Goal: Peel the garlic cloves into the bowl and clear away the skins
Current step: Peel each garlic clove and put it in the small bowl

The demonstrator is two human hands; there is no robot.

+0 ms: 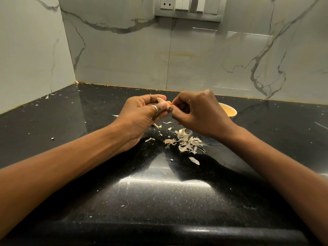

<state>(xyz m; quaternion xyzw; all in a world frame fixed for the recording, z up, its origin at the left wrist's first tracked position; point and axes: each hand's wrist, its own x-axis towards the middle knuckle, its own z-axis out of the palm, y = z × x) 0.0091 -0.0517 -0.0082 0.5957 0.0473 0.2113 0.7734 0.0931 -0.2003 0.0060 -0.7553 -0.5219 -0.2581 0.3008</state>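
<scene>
Your left hand [140,114] curls round a garlic clove [161,100] at mid-frame, with the thumb pressed along it and 1 silver ring [155,109] on that thumb. Your right hand [197,114] meets it, fingertips pinching the clove's near tip. Just behind the right hand, right of centre, the yellow bowl [229,110] sits on the black countertop [159,192], its contents hidden. A pile of garlic skins [188,142] lies on the countertop below both hands.
</scene>
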